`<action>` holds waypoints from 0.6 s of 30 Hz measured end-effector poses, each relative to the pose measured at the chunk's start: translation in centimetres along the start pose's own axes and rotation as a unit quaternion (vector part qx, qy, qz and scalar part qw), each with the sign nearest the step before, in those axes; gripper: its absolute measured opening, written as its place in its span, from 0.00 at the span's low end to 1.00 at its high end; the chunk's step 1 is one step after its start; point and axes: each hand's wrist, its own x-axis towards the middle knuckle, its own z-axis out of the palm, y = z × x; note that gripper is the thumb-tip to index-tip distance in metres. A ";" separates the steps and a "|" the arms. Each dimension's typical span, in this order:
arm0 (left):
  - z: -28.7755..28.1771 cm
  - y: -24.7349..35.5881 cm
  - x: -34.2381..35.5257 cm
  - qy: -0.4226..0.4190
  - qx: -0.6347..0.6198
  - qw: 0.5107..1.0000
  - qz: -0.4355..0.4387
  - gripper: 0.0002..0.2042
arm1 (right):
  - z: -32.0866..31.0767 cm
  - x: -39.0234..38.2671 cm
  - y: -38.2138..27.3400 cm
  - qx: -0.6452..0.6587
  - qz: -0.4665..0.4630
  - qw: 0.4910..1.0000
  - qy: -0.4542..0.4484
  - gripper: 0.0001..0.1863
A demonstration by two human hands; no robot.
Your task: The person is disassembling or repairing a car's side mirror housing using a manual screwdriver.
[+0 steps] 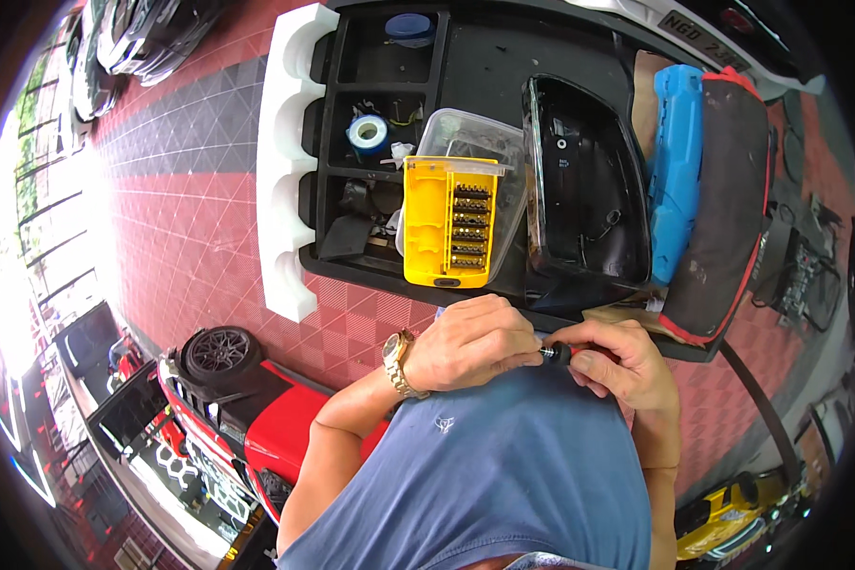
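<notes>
In front of my shirt, both hands meet on a small screwdriver (pixel 558 353) with a red and black handle. My right hand (pixel 627 366) is closed around the handle. My left hand (pixel 470 344), with a gold watch on its wrist, is closed at the metal shaft end; its fingers hide the tip. Just beyond the hands lies an open yellow bit case (pixel 426 228), with rows of dark screwdriver bits (pixel 471 226) in its right half. It rests on a clear plastic box (pixel 515 204). To its right stands a glossy black hollow housing (pixel 594 171).
A black cart top (pixel 484 57) carries these things. Its left compartments hold a tape roll (pixel 367 133) and a blue lid (pixel 409 30). White scalloped foam (pixel 280 171) lines the left edge. At right lie a blue case (pixel 676 171) and a black, red-edged pouch (pixel 727 204). A red car (pixel 285 418) stands lower left.
</notes>
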 end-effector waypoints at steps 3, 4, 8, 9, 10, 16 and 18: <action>-1.3 -0.4 -1.1 0.003 -0.048 0.999 0.004 0.14 | 1.2 -0.1 0.3 -0.009 -0.018 1.000 0.009 0.14; -2.0 -0.5 -1.6 0.016 -0.057 0.998 -0.033 0.13 | 1.2 -0.4 0.3 0.006 -0.022 0.999 0.030 0.14; -3.9 -2.0 -2.8 0.125 -0.033 0.988 -0.085 0.11 | 2.0 -1.2 1.1 -0.002 -0.060 0.993 0.102 0.14; -4.3 -2.5 -2.9 0.153 -0.021 0.983 -0.096 0.11 | 2.2 -1.2 1.3 -0.010 -0.073 0.990 0.122 0.14; -4.7 -2.8 -2.9 0.161 0.008 0.976 -0.147 0.10 | 2.6 -1.2 1.3 -0.013 -0.076 0.989 0.123 0.14; -5.8 -4.5 -2.5 0.181 -0.091 0.951 -0.232 0.04 | 4.5 -0.1 2.1 0.023 -0.053 0.984 0.171 0.13; -5.8 -4.7 -2.3 0.182 -0.092 0.951 -0.234 0.04 | 4.9 0.0 2.1 0.041 -0.035 0.984 0.171 0.13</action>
